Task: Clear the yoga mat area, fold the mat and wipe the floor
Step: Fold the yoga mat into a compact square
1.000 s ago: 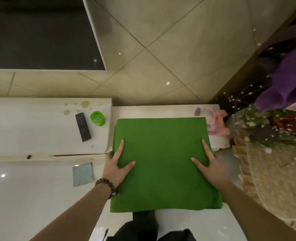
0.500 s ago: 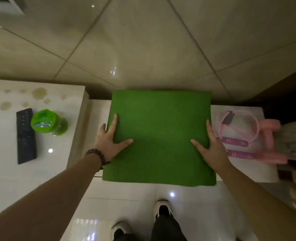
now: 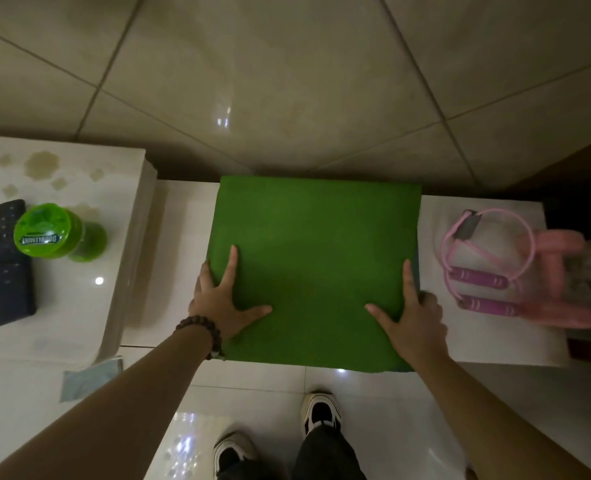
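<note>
The green yoga mat is folded into a thick square and lies on a low white ledge against the tiled wall. My left hand grips its left edge, with thumb and forefinger spread on top and the other fingers down the side. On the mat's right edge my right hand holds on the same way, its outer fingers curled over the side. The mat's front edge overhangs the ledge slightly.
A pink skipping rope and pink dumbbell lie right of the mat. On the higher left surface stand a green jar and a black remote. A grey cloth lies on the floor at lower left. My shoes stand below.
The mat has moved back onto the ledge toward the wall, and my view has dropped closer over it. Both hands keep their hold on its sides.
</note>
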`<state>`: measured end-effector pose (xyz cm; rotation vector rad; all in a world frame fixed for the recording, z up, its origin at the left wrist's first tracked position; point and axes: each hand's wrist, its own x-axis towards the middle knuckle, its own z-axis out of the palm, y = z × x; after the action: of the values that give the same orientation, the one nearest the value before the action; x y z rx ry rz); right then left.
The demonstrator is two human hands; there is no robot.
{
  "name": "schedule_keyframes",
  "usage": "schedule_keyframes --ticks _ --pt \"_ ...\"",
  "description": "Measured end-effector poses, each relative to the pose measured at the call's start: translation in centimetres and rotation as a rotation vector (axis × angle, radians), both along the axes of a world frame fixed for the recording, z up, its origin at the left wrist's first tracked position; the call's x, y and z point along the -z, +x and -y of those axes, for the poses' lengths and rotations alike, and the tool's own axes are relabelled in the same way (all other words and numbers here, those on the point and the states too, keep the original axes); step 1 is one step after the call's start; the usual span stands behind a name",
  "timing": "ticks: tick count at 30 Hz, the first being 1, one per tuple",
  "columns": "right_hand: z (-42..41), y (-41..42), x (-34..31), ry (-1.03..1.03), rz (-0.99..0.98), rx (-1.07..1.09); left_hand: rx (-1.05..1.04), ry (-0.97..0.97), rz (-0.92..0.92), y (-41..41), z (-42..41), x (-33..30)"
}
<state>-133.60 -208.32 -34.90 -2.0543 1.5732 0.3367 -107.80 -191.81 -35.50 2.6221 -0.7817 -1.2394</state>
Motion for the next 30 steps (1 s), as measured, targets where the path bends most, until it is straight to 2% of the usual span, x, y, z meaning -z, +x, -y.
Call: schedule_keyframes --ticks 2,4,7,9,13,17,19,21,23,27,30 --pt "-0.1 1.9 -0.8 -0.25 -0.108 -0.097 0.052 0.072 0.031 0.0 0.2 0.1" --pt "-0.2 5.9 -2.1 -0.441 0.002 -0.253 0.086 0.126 0.065 -0.2 0.5 0.4" --pt "0.0 14.6 -2.4 -0.462 0.144 -0.564 0.085 0.164 0.07 -0.4 0.7 0.8" --pt "0.7 19.9 -1.6 -0.434 0.093 -0.661 0.074 0.156 0.056 -0.4 0.7 1.0" --pt "3.1 22.7 2.4 -0.29 -0.107 -0.492 0.081 0.159 0.078 -0.6 0.8 1.0" --pt "4.4 22.3 2.2 -0.183 -0.069 -0.541 0.082 0.188 0.081 -0.6 1.0 1.2" --pt "6.2 19.2 1.3 -0.238 -0.073 -0.48 0.086 0.202 0.076 -0.5 1.1 1.2" --pt "8.0 14.3 1.3 -0.324 -0.159 -0.344 0.084 0.223 0.054 -0.4 1.2 1.1" --pt "9.5 10.7 1.7 -0.269 -0.21 -0.299 0.085 0.237 0.034 -0.5 1.5 1.1" --pt "11.7 10.6 1.4 -0.075 -0.147 -0.38 0.086 0.238 0.033 -0.6 1.2 0.7" --pt "10.6 8.9 -1.0 -0.157 -0.045 -0.33 0.081 0.135 0.087 -0.8 0.6 0.8"
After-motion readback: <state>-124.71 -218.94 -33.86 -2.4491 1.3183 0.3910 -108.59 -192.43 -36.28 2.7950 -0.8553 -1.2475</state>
